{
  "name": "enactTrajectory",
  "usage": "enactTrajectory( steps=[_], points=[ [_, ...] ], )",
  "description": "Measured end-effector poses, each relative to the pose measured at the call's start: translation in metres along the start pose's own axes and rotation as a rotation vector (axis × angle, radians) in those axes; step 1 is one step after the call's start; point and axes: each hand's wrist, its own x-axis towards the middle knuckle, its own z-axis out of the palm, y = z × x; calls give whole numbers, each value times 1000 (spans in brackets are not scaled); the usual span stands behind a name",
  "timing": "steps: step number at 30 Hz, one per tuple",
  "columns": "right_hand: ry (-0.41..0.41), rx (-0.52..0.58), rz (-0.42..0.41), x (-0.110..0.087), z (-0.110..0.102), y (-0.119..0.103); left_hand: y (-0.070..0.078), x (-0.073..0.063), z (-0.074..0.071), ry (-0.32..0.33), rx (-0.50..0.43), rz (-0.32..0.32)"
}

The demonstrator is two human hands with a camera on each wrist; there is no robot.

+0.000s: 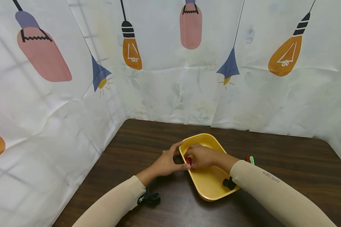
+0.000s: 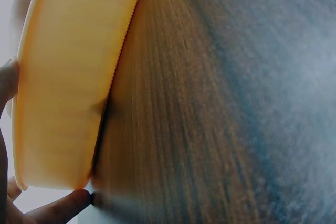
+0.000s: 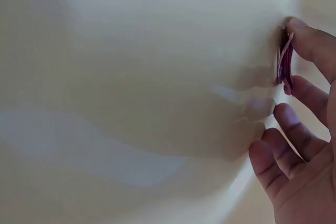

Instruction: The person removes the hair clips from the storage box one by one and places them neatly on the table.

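Note:
A yellow plastic tub (image 1: 204, 186) with rounded corners stands at an angle on the dark table. My left hand (image 1: 167, 162) holds its left end, the thumb on the rim and the spread fingers around the far corner. In the left wrist view, one fingertip touches the base of the tub wall (image 2: 73, 87). My right hand (image 1: 201, 156) reaches inside at that end. Between thumb and forefinger it pinches a dark red hair clip (image 3: 285, 64), seen edge-on against the tub wall. The other fingers of the right hand (image 3: 299, 156) curl close to the wall.
A red hair clip (image 1: 248, 159) and a green hair clip (image 1: 252, 160) lie on the table (image 1: 290, 157) beyond the right forearm. Black wrist cameras sit on both wrists, the right one overlapping the tub. A patterned white curtain (image 1: 170, 91) hangs behind and to the left.

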Motion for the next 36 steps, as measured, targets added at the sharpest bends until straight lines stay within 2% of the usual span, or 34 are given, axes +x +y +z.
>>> enactTrajectory(
  steps=[12, 21, 28, 36],
  points=[
    [27, -11, -20, 0, 1, 1, 1, 0, -1, -1, 1, 11],
    [38, -32, -64, -2, -9, -1, 1, -1, 0, 1, 1, 1],
    [21, 41, 7, -8, -25, -1, 1, 0, 0, 6, 1, 20],
    [28, 61, 24, -21, -42, 2, 1, 0, 1, 6, -18, 7]
  ],
)
